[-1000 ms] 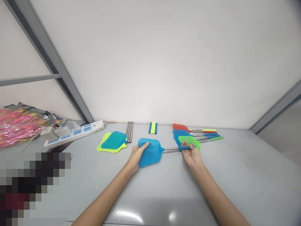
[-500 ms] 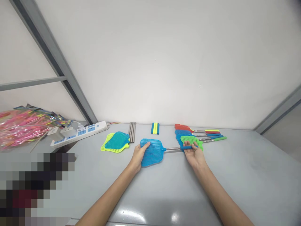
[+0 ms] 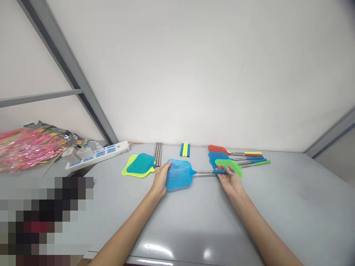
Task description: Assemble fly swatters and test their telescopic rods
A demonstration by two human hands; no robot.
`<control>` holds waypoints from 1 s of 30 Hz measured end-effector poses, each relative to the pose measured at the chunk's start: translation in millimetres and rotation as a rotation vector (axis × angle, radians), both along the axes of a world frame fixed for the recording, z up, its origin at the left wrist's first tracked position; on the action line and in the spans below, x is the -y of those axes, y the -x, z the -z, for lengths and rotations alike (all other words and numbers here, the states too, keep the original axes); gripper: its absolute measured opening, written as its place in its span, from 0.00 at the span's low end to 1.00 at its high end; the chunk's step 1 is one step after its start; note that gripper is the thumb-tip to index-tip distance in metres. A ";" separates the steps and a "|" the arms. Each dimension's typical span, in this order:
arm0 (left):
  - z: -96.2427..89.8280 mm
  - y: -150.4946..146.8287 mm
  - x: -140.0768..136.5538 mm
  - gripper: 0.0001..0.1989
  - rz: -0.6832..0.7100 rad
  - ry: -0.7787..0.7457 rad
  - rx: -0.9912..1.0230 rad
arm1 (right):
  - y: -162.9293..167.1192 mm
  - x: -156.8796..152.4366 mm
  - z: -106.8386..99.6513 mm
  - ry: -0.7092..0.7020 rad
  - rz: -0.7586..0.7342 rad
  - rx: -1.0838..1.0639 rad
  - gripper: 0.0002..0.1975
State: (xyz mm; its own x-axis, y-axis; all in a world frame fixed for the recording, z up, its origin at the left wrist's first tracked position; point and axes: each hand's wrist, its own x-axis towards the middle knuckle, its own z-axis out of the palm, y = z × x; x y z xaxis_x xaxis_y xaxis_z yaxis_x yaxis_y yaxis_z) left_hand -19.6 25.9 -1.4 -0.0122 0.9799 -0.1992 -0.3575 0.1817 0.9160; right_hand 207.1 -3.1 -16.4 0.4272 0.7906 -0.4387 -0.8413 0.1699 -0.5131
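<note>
A blue fly swatter (image 3: pixel 179 175) with a metal rod and a blue grip is held level above the table between both hands. My left hand (image 3: pixel 161 180) is closed on the outer edge of its mesh head, thumb on top. My right hand (image 3: pixel 230 181) has its fingers around the blue grip, palm turned up. Just behind the right hand lies a pile of swatters, among them a red swatter (image 3: pixel 219 149) and a green swatter (image 3: pixel 229 165). Left of my left hand, a teal mesh head (image 3: pixel 141 163) overlaps a yellow mesh head (image 3: pixel 129 170).
Several metal rods (image 3: pixel 158 154) lie near the wall. To their right are blue and yellow grips (image 3: pixel 185 150). A white power strip (image 3: pixel 98 157) with plugs sits at the left, beside shiny plastic-wrapped pink items (image 3: pixel 30 149). The grey table (image 3: pixel 177 229) runs back to the wall.
The swatter's head has tilted slightly, and both hands keep their hold on it. The whole view has shifted a little, so the things on the table appear slightly further right.
</note>
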 end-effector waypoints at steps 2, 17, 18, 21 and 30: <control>0.5 1.7 -2.9 0.15 -0.003 -0.001 0.013 | 0.9 0.0 0.4 -0.010 0.005 0.007 0.10; 5.9 2.4 -10.2 0.11 -0.162 -0.099 -0.020 | 2.7 4.8 -8.1 0.022 -0.083 0.064 0.07; 5.9 2.8 -10.6 0.11 -0.166 -0.107 -0.020 | 3.2 5.7 -8.4 0.031 -0.095 0.066 0.07; 5.6 3.7 -11.1 0.12 -0.169 -0.118 -0.019 | 4.2 7.4 -10.0 0.050 -0.117 0.076 0.06; 3.5 4.0 -10.9 0.10 -0.163 -0.118 -0.025 | 5.4 8.5 -13.6 0.066 -0.140 0.068 0.05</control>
State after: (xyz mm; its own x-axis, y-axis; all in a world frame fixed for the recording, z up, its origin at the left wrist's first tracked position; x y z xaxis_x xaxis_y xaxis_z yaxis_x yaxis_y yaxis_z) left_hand -23.6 36.8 -5.0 -0.1757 0.9811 -0.0806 -0.3505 0.0141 0.9364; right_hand 201.7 -11.6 -2.8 0.3456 0.8149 -0.4652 -0.8172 0.0177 -0.5761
